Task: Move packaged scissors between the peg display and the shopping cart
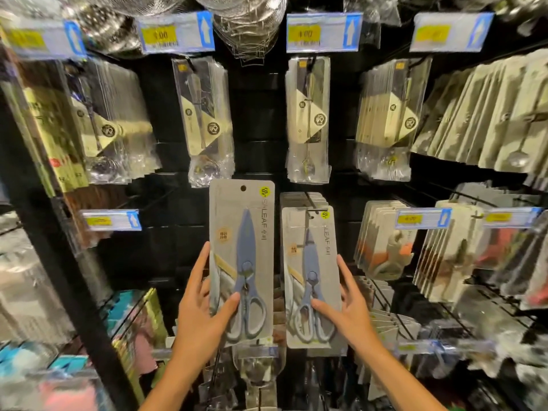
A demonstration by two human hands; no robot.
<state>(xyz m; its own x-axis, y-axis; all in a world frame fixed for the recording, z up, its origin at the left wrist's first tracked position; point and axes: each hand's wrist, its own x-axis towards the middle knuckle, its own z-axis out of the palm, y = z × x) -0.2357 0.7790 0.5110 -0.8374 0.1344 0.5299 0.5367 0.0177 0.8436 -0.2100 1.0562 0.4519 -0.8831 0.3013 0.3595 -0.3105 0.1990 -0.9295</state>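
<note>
Two grey cards with blue-handled scissors are in front of me. My left hand (201, 310) grips the left scissors pack (241, 229) by its lower left edge, thumb across the front; the pack is free of any peg, its hang hole showing at the top. My right hand (345, 310) grips the lower part of the right scissors pack (310, 262), thumb on the front, fingers along the right edge. That pack's top sits at the tip of a black peg (311, 203) with several more packs hanging behind. The shopping cart is out of view.
Pegs above carry bagged spoons (308, 120) and ladles under blue-and-yellow price tags (323, 32). More carded goods hang to the right (385, 238) and below. A black shelf upright (59, 232) runs down the left side.
</note>
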